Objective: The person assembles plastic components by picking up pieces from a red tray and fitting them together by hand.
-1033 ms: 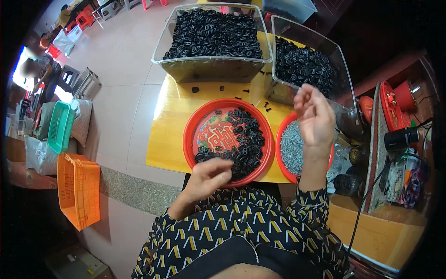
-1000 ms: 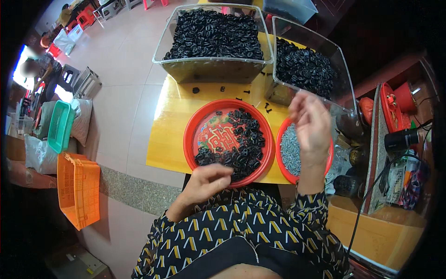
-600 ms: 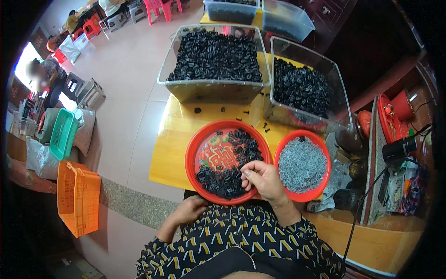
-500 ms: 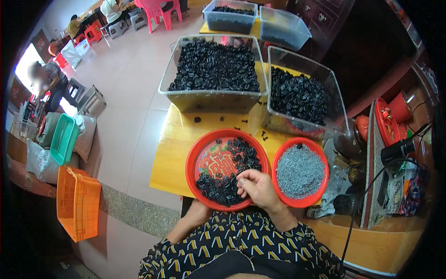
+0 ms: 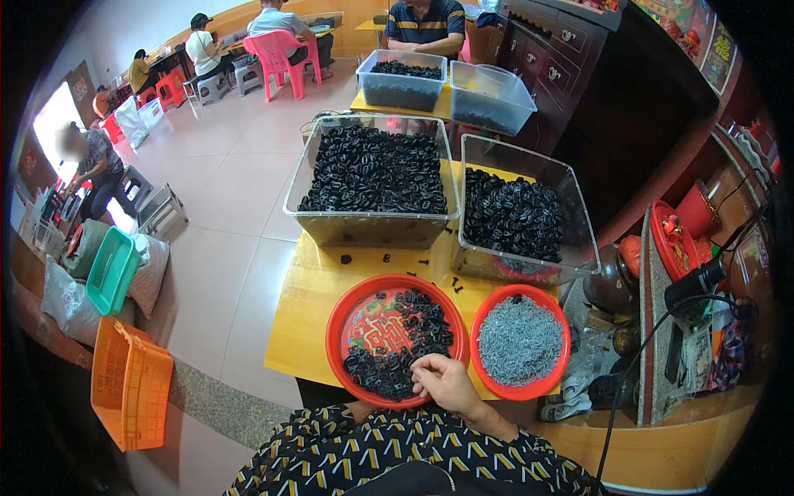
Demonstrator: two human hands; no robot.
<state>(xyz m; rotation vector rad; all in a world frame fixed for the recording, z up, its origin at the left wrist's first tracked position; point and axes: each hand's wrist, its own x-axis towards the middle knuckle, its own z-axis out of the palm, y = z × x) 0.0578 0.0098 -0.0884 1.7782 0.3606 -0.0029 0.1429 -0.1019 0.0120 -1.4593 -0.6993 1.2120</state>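
Observation:
My right hand [image 5: 447, 386] is over the near right rim of a round red tray [image 5: 334, 364]. Its thumb and index finger are pressed together; whatever is between them is too small to make out. Small black plastic parts [image 5: 382, 374] lie heaped along the near and right sides of the tray, with the patterned bottom showing at left. Of my left hand [image 5: 360, 409] only a bit shows below the tray's near edge; its fingers are hidden. A red bowl [image 5: 567, 351] full of grey metal screws [image 5: 519, 343] stands right of the tray.
Two clear bins [image 5: 372, 230] [image 5: 529, 263] of black parts stand behind on the yellow table [image 5: 302, 306]. Smaller bins [image 5: 405, 95] stand farther back, near a seated person [image 5: 426, 29]. Orange [image 5: 132, 388] and green baskets [image 5: 112, 269] are at left. A black cable [image 5: 633, 372] hangs at right.
The view has tilted up, so the table sits lower and more of the far room shows. My right hand stays pinched over the tray. Less of my left hand and forearm shows.

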